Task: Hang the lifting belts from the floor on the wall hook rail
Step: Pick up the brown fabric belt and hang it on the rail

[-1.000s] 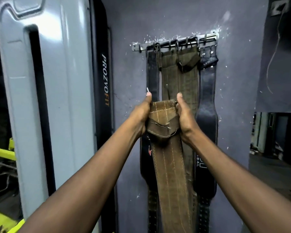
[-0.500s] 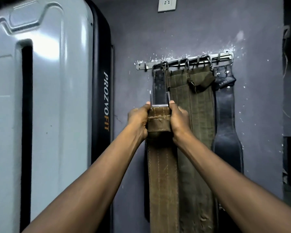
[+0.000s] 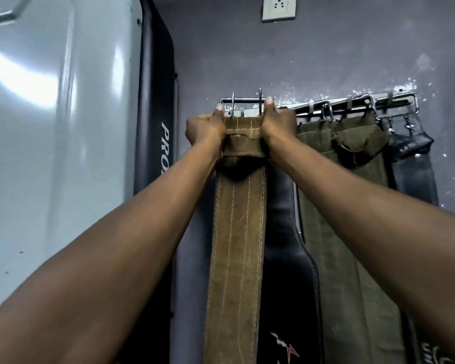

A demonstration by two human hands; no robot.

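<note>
I hold a brown stitched lifting belt by its top end, my left hand on its left edge and my right hand on its right edge. Its metal buckle with two prongs is raised level with the left end of the metal hook rail on the wall. The belt's strap hangs straight down in front of a black belt. To the right, an olive belt and another black belt hang from the rail's hooks.
A large grey-and-black padded gym panel with white lettering stands against the wall at the left, close to the rail's end. A white wall socket sits above the rail on the grey wall.
Both hands have lifted the brown belt's buckle end from mid-height of the hanging belts up to rail level. The view has moved closer and tilted up.
</note>
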